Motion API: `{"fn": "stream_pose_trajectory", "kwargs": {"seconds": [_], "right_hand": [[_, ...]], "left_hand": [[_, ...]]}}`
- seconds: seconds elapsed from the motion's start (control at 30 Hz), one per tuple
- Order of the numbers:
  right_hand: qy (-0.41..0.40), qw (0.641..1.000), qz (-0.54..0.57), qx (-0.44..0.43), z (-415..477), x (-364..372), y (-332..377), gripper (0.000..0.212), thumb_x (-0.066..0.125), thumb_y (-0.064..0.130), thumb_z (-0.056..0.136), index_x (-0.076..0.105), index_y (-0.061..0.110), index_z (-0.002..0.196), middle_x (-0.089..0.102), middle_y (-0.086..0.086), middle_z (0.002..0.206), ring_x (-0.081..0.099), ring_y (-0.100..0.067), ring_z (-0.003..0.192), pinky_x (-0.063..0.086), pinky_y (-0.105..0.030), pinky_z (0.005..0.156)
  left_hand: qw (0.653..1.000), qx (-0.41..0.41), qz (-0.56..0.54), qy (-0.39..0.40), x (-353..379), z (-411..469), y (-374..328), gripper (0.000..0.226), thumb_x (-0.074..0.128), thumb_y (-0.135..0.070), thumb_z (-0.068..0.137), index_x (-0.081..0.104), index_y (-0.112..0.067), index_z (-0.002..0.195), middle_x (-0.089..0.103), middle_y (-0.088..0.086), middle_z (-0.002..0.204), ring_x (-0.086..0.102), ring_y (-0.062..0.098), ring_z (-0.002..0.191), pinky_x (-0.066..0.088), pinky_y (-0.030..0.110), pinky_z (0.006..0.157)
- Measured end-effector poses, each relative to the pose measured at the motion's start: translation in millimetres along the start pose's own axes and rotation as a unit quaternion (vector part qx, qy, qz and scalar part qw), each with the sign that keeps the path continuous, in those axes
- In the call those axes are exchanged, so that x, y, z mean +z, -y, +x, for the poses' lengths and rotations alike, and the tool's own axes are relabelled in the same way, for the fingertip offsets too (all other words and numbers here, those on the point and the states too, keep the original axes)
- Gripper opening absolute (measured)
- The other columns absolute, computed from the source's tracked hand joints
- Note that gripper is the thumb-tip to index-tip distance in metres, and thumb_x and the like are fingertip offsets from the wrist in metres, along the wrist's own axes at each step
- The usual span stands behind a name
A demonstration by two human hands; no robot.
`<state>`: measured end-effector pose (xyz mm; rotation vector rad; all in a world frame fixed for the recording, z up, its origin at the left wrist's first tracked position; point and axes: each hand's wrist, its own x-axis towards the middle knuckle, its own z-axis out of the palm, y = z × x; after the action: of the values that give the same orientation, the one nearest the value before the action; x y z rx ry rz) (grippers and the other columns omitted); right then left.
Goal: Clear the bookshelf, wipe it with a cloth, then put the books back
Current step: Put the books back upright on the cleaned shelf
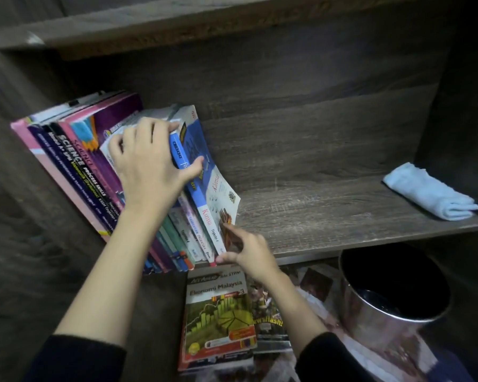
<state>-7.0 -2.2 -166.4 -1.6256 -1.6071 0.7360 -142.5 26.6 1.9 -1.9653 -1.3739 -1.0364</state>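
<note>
A row of books (75, 161) leans against the left wall of the dark wooden shelf (329, 210). My left hand (146, 164) lies over the tops of the right-hand books, fingers and thumb curled round a blue-spined book (177, 150). My right hand (249, 252) pinches the bottom front corner of the outermost book, a white and blue Kimia book (215, 194), at the shelf's front edge. A folded light blue cloth (428, 191) lies at the right end of the shelf.
Below the shelf lies a stack of books with a green Ekonomi Malaysia book (218, 312) on top and magazines (268, 321) beside it. A shiny metal bin (392, 299) stands at the lower right. The shelf's right wall (458, 106) rises beside the cloth.
</note>
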Motion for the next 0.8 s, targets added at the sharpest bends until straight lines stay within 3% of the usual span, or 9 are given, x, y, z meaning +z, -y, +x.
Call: {"fn": "stream_pose_trajectory", "kwargs": {"seconds": [0.1, 0.37, 0.53, 0.8], "right_hand": [[-0.023, 0.998, -0.056, -0.002, 1.4, 4.4, -1.1, 0.086, 0.073, 0.053, 0.071, 0.034, 0.034, 0.145, 0.063, -0.006, 0.126, 0.061, -0.022, 0.108, 0.051, -0.039, 0.091], [-0.005, 0.984, -0.178, -0.029, 3.9, 1.6, 1.7, 0.081, 0.056, 0.061, 0.080, 0.025, 0.032, 0.149, 0.062, -0.006, 0.129, 0.059, -0.026, 0.114, 0.048, -0.037, 0.091], [-0.011, 0.983, -0.182, -0.020, 5.1, 0.0, 2.7, 0.081, 0.056, 0.062, 0.080, 0.025, 0.033, 0.149, 0.065, -0.006, 0.123, 0.060, -0.025, 0.111, 0.048, -0.035, 0.088], [-0.053, 0.990, -0.129, 0.008, 5.8, 12.8, -0.7, 0.075, 0.063, 0.061, 0.075, 0.047, 0.025, 0.138, 0.069, -0.005, 0.113, 0.063, -0.026, 0.106, 0.052, -0.039, 0.089]], "left_hand": [[1.000, -0.012, 0.009, -0.023, 5.3, -0.1, -3.0, 0.057, 0.072, -0.045, 0.071, 0.058, -0.011, 0.115, 0.055, 0.013, 0.108, 0.049, 0.033, 0.101, 0.028, 0.043, 0.090], [1.000, 0.004, 0.008, -0.014, 1.6, -0.5, -1.6, 0.060, 0.070, -0.048, 0.073, 0.057, -0.013, 0.119, 0.055, 0.011, 0.110, 0.049, 0.032, 0.102, 0.023, 0.039, 0.090], [0.997, 0.057, 0.002, 0.050, -7.6, -1.2, 9.0, 0.074, 0.072, -0.049, 0.072, 0.048, -0.015, 0.134, 0.051, 0.010, 0.120, 0.044, 0.032, 0.111, 0.022, 0.041, 0.096], [0.998, 0.039, 0.006, 0.040, -6.8, -1.7, 6.2, 0.074, 0.072, -0.048, 0.074, 0.046, -0.015, 0.135, 0.050, 0.010, 0.122, 0.044, 0.031, 0.112, 0.024, 0.041, 0.098]]}}
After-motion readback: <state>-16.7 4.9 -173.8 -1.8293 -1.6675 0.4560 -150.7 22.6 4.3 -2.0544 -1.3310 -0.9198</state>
